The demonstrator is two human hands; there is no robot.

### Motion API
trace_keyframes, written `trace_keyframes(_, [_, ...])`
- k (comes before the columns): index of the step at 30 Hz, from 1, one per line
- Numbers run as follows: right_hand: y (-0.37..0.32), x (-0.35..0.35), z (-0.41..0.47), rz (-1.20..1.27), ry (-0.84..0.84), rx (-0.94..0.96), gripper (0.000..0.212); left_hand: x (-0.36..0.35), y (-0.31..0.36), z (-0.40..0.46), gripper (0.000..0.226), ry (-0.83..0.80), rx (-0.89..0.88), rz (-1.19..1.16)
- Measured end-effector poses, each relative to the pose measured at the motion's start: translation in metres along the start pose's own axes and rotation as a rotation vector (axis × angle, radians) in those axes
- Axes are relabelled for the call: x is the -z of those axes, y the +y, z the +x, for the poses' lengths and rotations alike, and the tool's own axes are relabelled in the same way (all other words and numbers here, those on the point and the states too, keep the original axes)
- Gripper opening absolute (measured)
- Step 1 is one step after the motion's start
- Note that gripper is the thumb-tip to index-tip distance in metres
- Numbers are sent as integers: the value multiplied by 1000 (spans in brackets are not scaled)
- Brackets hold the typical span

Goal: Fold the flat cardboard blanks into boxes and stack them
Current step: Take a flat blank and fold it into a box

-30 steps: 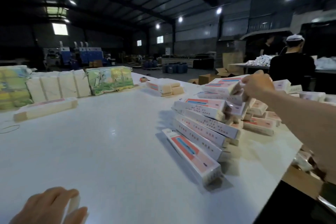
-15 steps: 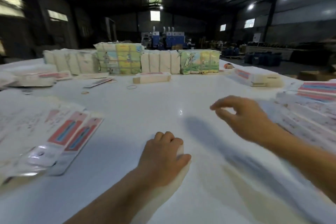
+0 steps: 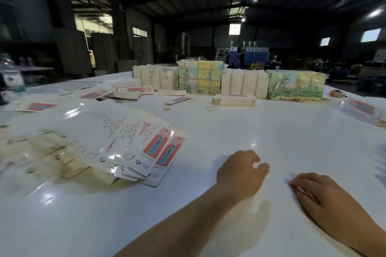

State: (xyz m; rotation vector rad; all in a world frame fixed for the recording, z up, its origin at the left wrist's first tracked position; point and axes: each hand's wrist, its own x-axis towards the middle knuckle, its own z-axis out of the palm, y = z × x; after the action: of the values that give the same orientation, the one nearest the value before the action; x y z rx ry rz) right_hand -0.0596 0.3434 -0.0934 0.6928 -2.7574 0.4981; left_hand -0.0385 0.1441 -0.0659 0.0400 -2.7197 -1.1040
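Observation:
My left hand (image 3: pixel 240 173) is low over the white table (image 3: pixel 271 131) with its fingers curled round a pale, blurred cardboard box (image 3: pixel 259 206) that shows below the palm. Just to its right, my right hand (image 3: pixel 321 194) hovers close to the table with loosely bent fingers and holds nothing. A fanned pile of flat white blanks with red and blue print (image 3: pixel 135 148) lies to the left of my left hand. One folded box (image 3: pixel 234 99) lies farther back on the table.
Bundled packs of blanks (image 3: pixel 198 79) and a colourful wrapped pack (image 3: pixel 296 86) line the far edge. Loose rubber bands (image 3: pixel 211 108) lie near them. More blanks (image 3: pixel 127 91) are scattered at the back left beside a bottle (image 3: pixel 11 77). Another box (image 3: pixel 363 108) sits at the right edge.
The view has swung left, away from the stack of folded boxes. My right hand has come back from the stack and dropped beside my left hand, which still holds its pale box.

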Motion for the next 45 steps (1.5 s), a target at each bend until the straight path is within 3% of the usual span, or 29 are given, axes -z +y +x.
trace_keyframes(2, [0,0,1,27,5,-25,19,40,-9,18,30,107,95,119])
trace_keyframes(5, [-1,-2,4,45,14,-62,21,112,-38,36,26,181,220,509])
trace_keyframes(9, [-1,-6,8,78,57,-60,24,158,-88,29,40,24,486,843])
trace_keyframes(11, [1,-7,9,97,68,-51,24,154,-107,28,44,-41,530,945])
trace_keyframes(16, [1,-7,8,83,104,-3,26,147,-114,33,25,-55,342,1071])
trace_keyframes(22, [-3,-1,5,95,114,-24,19,146,-123,35,19,79,289,1134])
trace_keyframes(27, [-7,2,3,44,84,18,16,147,-84,41,27,185,309,868])
trace_keyframes(32, [-7,4,3,15,30,30,25,75,-15,22,71,50,-32,665])
trace_keyframes(37, [-6,6,4,25,32,24,27,-1,4,-9,70,42,-459,696])
trace_keyframes(40, [-6,6,3,58,48,10,20,-23,1,-18,54,4,-535,680])
trace_keyframes(45, [-3,4,4,174,48,-3,24,-23,-7,-18,63,49,-562,663])
